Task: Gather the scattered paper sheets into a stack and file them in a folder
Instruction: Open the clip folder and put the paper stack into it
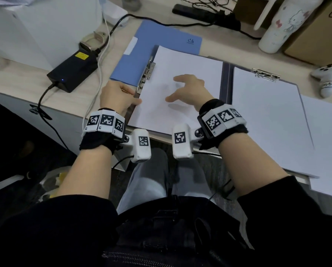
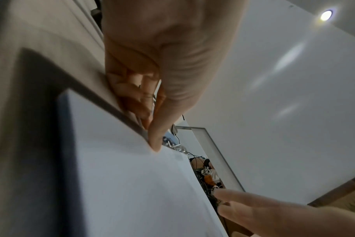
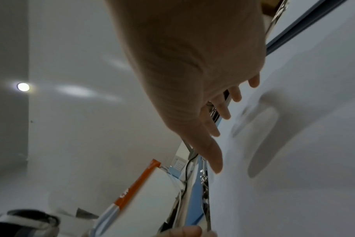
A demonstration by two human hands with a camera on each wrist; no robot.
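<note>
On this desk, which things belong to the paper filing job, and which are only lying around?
For the job:
paper stack in the open folder
blue folder
metal clip
clipboard with paper
left hand
right hand

Lying about:
black power adapter
white bottle
white game controller
cardboard box

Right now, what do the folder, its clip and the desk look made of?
Folder: matte blue card or thin plastic; flat, no shine. Clip: polished metal, by its bright silver glints. Desk: pale wood-grain, probably laminate.
</note>
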